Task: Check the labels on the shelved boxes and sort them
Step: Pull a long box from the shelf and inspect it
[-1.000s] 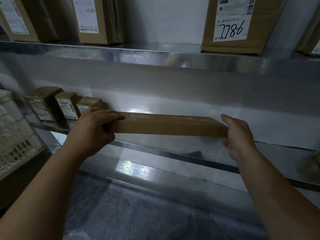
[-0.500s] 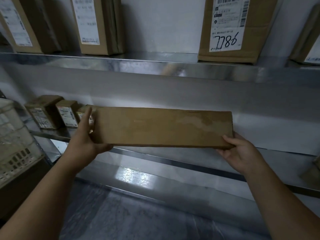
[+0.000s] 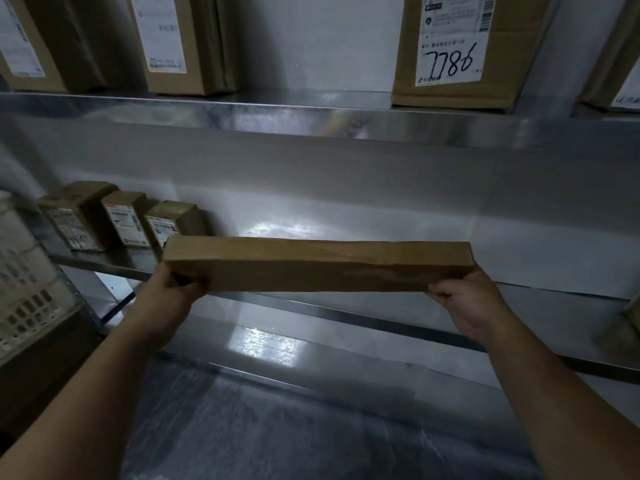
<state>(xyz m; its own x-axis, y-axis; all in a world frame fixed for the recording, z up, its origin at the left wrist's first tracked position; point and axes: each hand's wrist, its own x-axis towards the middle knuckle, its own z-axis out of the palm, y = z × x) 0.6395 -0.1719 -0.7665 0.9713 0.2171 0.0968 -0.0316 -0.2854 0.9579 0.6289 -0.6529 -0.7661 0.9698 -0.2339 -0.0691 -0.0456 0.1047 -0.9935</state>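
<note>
A long flat brown cardboard box point(image 3: 318, 265) hangs level in front of the middle metal shelf point(image 3: 450, 336). My left hand point(image 3: 173, 289) grips its left end from below. My right hand point(image 3: 464, 299) holds its right end, fingers curled under the lower edge. No label shows on the faces turned to me. Three small labelled boxes point(image 3: 121, 220) stand in a row at the left of the middle shelf. On the upper shelf point(image 3: 277, 112) stands a larger box point(image 3: 460, 50) with a white label and handwritten digits.
More labelled boxes point(image 3: 180, 43) stand on the upper shelf at left, and another point(image 3: 620, 64) at far right. A pale slotted plastic basket point(image 3: 24, 292) sits at the left edge. A box corner point(image 3: 633, 313) pokes in at the right of the middle shelf.
The long box was tipped up to show its broad face half a second ago and has turned back flat. Both hands have shifted to grip its ends from below.
</note>
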